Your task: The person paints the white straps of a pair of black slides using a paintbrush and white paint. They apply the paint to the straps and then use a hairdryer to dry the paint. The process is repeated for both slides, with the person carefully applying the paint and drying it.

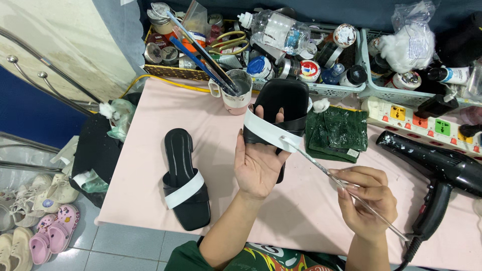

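- Sandal (279, 108), black with a white band, lies sole-down in my left hand (258, 163), raised over the pink bench (150, 130); palm cradles it, thumb on the band.
- Right hand (364, 198) pinches a thin brush (341, 183), tip touching the white strap.
- I judge the sandal light, its sole stiff, straps soft and possibly wet; holding by the sole edges seems safest.
- Its mate (185, 178) rests flat on the bench, well left.
- Hair dryer (442, 173) lies at right.
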